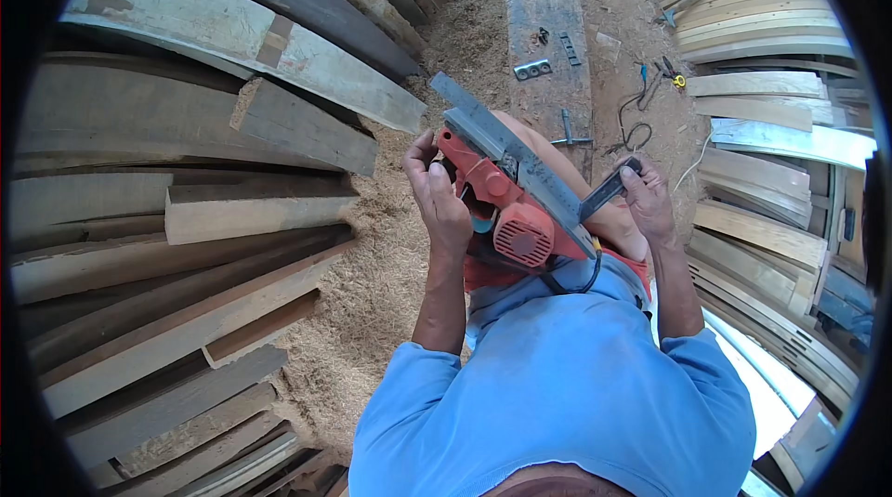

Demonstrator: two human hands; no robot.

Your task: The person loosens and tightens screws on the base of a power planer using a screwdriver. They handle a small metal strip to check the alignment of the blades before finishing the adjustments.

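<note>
A red electric hand planer (522,235) rests tilted on my lap, its flat metal sole turned up and to the right. My left hand (441,192) grips it at its left end, some fingers hidden behind the body. My right hand (649,196) is closed around the dark arm of an L-shaped metal square (604,197). The square's long grey blade (476,105) lies along the planer's sole and sticks out past its far end. A black power cord (595,276) curves from the planer's near end.
A long worn board (548,9) on the ground ahead bears a metal part with round holes (532,70), small pieces and a T-shaped wrench (570,139). Yellow-handled pliers (678,81) and cables lie right of it. Stacked timber (260,215) flanks both sides; wood shavings (362,311) cover the ground.
</note>
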